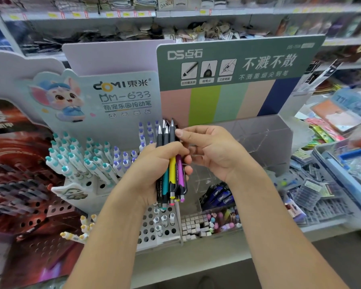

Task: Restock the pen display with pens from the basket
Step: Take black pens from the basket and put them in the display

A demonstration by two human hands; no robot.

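The left hand [154, 163] has its grip curled round a bundle of pens [171, 161], tips up: slim round barrels, matte black at the upper end, glossy yellow, teal and magenta lower down, with silvery cone tips and coloured push buttons at the bottom. The right hand [208, 151] pinches the black upper part of one pen between thumb and forefinger, its other fingers loosely bent beside the bundle.

Just behind the hands stands a clear plastic display [265, 138], smooth and boxy with angled dividers, backed by a card with pastel stripes [227, 101]. To its left a white perforated rack [150, 230] holds white pens with teal caps [75, 157] and purple caps [123, 157]. Below lie small square erasers [194, 224]. At the far right sits a bluish plastic basket [329, 161], its contents blurred.
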